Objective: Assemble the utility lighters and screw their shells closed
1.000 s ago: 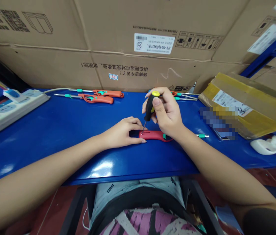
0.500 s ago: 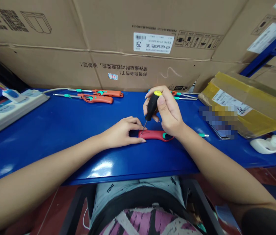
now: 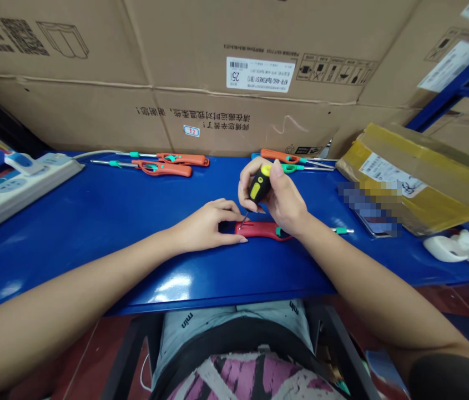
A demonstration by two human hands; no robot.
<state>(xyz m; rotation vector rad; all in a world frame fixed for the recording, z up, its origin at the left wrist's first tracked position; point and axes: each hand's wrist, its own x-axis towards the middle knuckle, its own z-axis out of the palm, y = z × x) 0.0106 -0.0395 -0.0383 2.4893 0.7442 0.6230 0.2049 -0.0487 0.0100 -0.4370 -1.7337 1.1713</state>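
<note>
A red long-nosed lighter [image 3: 259, 229] with a teal trigger lies flat on the blue table, its metal nozzle pointing right and partly hidden under my right wrist. The fingers and thumb of my left hand [image 3: 213, 225] pinch the lighter's left end. In my right hand [image 3: 278, 194] is a black and yellow screwdriver [image 3: 260, 186], tilted, with its shaft reaching down to the left end of the lighter's handle. Its tip meets the red casing close to my left fingertips.
Two orange lighters [image 3: 167, 166] lie at the back left, and more lighters [image 3: 286, 156] at the back right. A white power strip [image 3: 26, 178] is on the left. Cardboard boxes [image 3: 192, 66] stand behind; a taped box [image 3: 409, 178], a blurred flat object [image 3: 369, 214] and a white roll [image 3: 444, 248] sit right.
My right hand has turned the screwdriver and lowered its handle slightly to the left, so the yellow marks now show. My left hand and the lighter stay in place.
</note>
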